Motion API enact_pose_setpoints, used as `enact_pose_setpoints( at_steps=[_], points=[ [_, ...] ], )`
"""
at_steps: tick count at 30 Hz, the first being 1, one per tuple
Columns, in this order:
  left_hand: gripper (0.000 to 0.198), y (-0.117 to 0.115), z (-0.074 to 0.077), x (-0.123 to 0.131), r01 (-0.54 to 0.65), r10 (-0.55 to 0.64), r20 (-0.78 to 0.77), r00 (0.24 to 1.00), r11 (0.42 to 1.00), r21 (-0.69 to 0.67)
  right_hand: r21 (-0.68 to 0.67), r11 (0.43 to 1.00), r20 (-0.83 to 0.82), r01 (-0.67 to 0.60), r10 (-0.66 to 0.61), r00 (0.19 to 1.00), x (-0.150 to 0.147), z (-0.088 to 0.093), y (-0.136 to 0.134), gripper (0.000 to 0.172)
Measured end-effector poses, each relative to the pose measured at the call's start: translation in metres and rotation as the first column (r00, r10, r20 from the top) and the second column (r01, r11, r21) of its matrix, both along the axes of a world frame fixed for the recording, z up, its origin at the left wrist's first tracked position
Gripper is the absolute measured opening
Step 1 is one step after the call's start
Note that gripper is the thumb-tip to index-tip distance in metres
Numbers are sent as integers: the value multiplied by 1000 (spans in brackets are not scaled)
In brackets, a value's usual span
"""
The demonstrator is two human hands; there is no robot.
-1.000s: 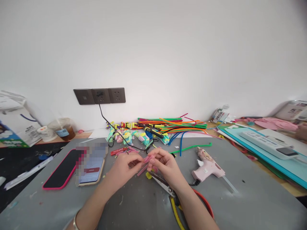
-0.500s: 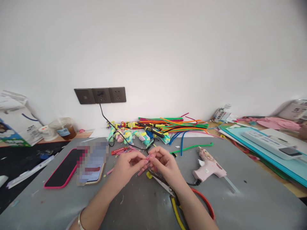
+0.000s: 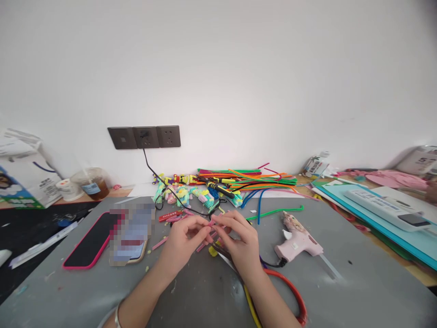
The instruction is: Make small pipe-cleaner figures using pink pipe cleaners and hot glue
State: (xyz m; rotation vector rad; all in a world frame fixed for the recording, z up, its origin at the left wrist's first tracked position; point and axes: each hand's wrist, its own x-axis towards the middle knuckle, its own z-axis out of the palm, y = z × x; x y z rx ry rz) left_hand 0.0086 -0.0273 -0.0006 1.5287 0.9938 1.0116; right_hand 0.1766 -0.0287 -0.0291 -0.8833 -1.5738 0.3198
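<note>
My left hand and my right hand meet above the middle of the grey mat. Their fingertips pinch a small pink piece between them; the fingers partly cover it, so its exact shape is unclear. Similar short pink strips lie about the hands. Under my right hand and forearm are scissors with a yellow and a red handle, their blades partly hidden. A small yellow bit sits by the blade tips.
A pink glue gun lies on the right. Two phones, one with a pink case, are on the left. Pipe cleaners and small colourful figures line the back. A black cord runs from the wall socket.
My right hand has turned slightly, its fingers now reaching more over the pink piece, and covers more of the scissors. Both hands stay together in the same place.
</note>
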Motion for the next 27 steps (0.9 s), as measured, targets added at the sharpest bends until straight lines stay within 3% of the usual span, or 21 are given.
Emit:
enact_pose_setpoints(
  at_steps=[10, 18, 27],
  points=[
    [18, 0, 1, 0, -53, 53, -43, 998, 999, 6, 34, 997, 121, 62, -66, 990, -1, -2, 0, 19],
    [15, -1, 1, -2, -39, 49, -131, 990, 996, 77, -76, 995, 4, -66, 66, 998, 0, 0, 2, 15],
    [17, 0, -2, -2, -22, 24, -100, 995, 999, 27, -131, 979, -136, -156, 139, 981, 1, -3, 4, 22]
  ],
)
